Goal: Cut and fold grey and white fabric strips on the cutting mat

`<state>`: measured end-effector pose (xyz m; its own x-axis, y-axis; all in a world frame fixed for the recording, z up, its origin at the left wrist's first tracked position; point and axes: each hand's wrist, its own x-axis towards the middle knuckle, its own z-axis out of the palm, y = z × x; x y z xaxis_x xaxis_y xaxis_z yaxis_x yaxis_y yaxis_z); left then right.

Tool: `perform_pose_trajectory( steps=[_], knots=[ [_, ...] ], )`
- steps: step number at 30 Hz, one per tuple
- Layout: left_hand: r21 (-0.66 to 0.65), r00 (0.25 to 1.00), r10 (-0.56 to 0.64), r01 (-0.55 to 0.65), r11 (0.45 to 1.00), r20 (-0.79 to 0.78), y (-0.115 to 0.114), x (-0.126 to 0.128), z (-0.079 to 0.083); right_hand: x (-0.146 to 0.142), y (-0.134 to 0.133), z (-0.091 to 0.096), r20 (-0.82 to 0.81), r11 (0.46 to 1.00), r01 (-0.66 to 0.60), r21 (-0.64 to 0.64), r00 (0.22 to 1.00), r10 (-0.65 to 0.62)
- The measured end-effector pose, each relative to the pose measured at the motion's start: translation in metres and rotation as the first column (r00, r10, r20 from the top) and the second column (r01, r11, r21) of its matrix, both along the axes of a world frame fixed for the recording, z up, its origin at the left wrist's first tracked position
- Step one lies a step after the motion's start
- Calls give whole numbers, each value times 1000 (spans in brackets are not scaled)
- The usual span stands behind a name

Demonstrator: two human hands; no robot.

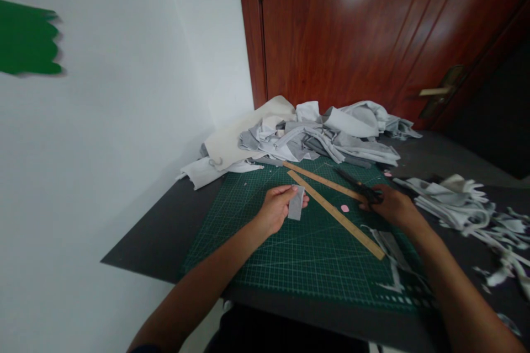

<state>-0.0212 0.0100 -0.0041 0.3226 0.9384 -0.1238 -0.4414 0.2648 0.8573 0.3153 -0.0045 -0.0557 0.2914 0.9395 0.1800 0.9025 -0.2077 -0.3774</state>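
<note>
Over the middle of the green cutting mat (281,265), my left hand (276,208) pinches a small grey rectangle of fabric (295,207) between thumb and fingers. To the right, my right hand (389,205) is closed around the handles of black scissors (351,178), whose blades point away toward the back left. The fingers on the handles are partly hidden and a little dim. Between the hands, two wooden rulers lie on the mat: the nearer ruler (335,213) runs diagonally, and the farther ruler (321,178) passes by my right hand. A pink piece (345,208) lies between them.
A heap of grey and white fabric (306,138) covers the back of the table, against a brown door (343,38). More scraps (455,204) lie at the right. Thin fabric strips (393,251) rest on the mat near my right forearm. A white wall (136,121) borders the left.
</note>
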Motion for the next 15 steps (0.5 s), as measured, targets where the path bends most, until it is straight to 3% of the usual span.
perform_pose_trajectory(
  steps=[7,12,15],
  knots=[
    [-100,997,6,2,995,78,0,1,3,13,3,-5,-3,999,-39,-5,999,39],
    [-111,996,5,5,994,91,1,0,0,21,1,-6,-22,989,-149,8,989,149],
    [-125,997,-7,17,992,79,2,0,-2,24,-3,-8,46,973,-227,47,973,225]
  ],
)
